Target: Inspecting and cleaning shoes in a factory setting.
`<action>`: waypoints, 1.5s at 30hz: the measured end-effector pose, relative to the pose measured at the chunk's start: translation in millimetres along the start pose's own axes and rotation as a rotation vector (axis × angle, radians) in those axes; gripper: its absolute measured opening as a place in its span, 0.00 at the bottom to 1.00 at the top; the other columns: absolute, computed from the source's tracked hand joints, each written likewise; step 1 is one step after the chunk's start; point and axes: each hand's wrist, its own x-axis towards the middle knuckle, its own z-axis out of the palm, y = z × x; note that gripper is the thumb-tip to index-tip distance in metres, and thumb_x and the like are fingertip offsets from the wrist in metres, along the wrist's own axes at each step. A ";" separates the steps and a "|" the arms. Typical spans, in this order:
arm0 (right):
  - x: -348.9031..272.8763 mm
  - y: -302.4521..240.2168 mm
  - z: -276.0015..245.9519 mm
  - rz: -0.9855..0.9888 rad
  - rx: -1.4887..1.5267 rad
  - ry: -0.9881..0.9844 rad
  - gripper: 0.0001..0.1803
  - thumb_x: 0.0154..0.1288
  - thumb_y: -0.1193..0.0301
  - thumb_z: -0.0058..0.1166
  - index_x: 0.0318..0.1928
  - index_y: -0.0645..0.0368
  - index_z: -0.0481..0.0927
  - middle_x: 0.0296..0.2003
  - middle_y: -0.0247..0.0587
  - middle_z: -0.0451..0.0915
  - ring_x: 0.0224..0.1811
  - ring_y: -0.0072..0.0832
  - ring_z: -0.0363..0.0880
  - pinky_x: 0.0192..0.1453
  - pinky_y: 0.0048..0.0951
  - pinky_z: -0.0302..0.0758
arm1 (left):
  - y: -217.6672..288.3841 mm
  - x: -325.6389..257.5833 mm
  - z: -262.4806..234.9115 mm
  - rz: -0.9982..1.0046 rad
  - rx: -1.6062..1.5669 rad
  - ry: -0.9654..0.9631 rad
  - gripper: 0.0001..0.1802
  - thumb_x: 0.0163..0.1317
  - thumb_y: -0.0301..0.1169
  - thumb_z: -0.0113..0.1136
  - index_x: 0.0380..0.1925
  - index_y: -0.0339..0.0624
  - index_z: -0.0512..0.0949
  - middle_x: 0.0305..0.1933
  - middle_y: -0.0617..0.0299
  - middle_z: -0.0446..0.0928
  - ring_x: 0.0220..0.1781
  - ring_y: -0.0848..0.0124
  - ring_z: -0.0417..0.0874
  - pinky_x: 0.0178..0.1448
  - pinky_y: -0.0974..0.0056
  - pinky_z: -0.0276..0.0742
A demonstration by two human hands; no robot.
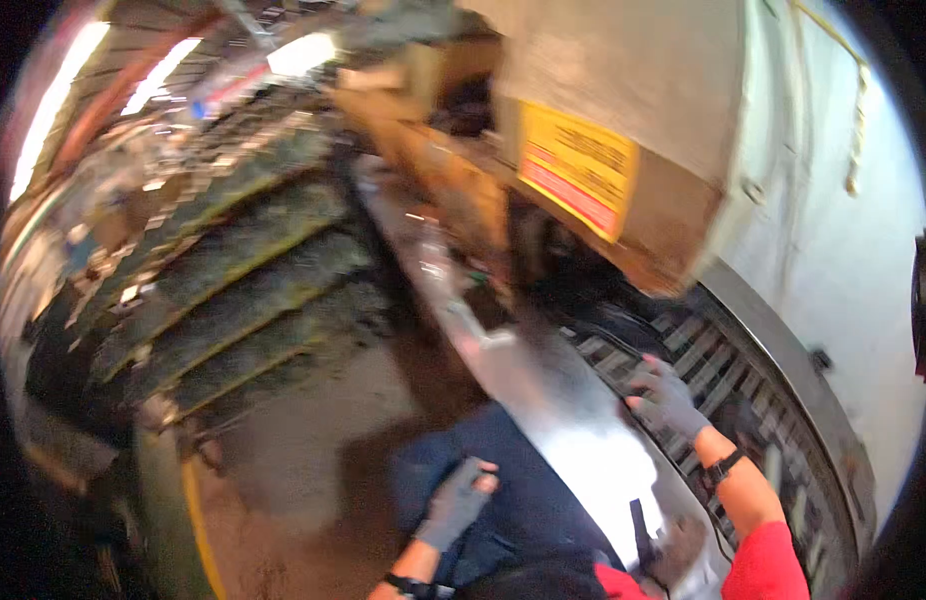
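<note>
My left hand (461, 502), in a grey fingerless glove, is held low over my dark blue trousers (523, 475). Its fingers are curled in and I see nothing in them. On the right, my right hand (671, 402), gloved the same way, reaches out with its fingers apart at the inner edge of a slatted metal conveyor (718, 360). No object shows in it, and blur hides whether it touches the edge. Between the hands runs a shiny metal ledge (573, 420) with strong glare. A small dark upright piece (640, 530) stands on the ledge close to my body.
A large beige machine housing (623, 60) with a yellow and red label (580, 165) overhangs the conveyor's far end. Dark stepped racks or stairs with yellowish edges (243, 270) rise at the left. A yellow line (200, 525) marks the floor. A pale wall (833, 260) bounds the right.
</note>
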 end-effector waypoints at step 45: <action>148.7 15.9 38.8 0.009 -0.030 -0.392 0.16 0.67 0.58 0.58 0.31 0.57 0.88 0.31 0.53 0.83 0.44 0.51 0.85 0.52 0.52 0.81 | 18.6 -24.6 32.7 -0.589 -0.585 0.208 0.28 0.75 0.39 0.62 0.71 0.41 0.73 0.63 0.63 0.80 0.62 0.72 0.78 0.69 0.65 0.71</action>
